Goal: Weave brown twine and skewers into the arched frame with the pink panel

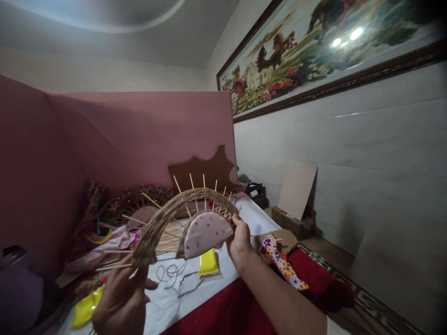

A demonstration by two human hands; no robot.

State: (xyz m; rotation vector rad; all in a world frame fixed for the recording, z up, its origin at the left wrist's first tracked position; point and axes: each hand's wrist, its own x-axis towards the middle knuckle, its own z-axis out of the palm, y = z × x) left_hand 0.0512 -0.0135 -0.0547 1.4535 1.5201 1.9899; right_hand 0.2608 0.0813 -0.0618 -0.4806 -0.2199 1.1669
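A fan-shaped craft piece is held up in front of me: a brown twine-wound arch (165, 215) with thin wooden sticks (178, 184) radiating through it from a half-disc (207, 235) of pale pink, red-dotted cloth. My left hand (120, 298) grips the arch's lower left end, its fingers partly hidden behind it. On the other side, my right hand (240, 239) pinches the right end, near the half-disc's corner, thumb in front. Below the piece lie a yellow packet (208, 262) and a loose loop of cord (171, 271) on the white sheet (159, 302).
Loose sticks (169, 237) lie behind the piece. Another decorated arch (139, 200) stands at the back left, before brown cut cardboard (202, 173). Second yellow packet (85, 308) is at lower left. Flower-patterned cloth (284, 265) and a red roll (319, 279) lie at right.
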